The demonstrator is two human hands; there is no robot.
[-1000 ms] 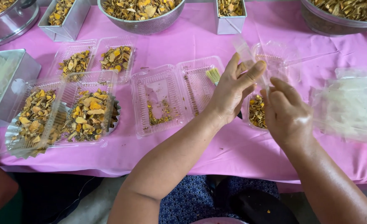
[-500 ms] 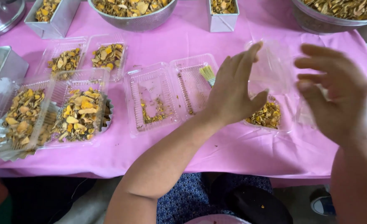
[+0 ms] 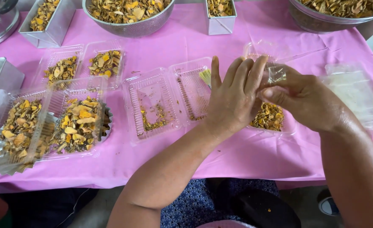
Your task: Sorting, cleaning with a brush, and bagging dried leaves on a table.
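A clear plastic clamshell box filled with dried yellow-brown slices lies on the pink tablecloth under my hands. My left hand stands over it with fingers straight up and close together, touching the raised clear lid. My right hand pinches that lid from the right between thumb and fingers. An open, nearly empty clamshell with crumbs lies just left of my left hand. A yellow-green strip rests in its right half.
Filled clamshells sit on a fluted foil tray at left; two more lie behind. A metal colander, metal tins and a big bowl hold slices at the back. Clear bags lie right.
My right hand came back down from the air and closed its fingers on the clear lid. My left hand stayed upright against the lid. The camera view moved slightly closer.
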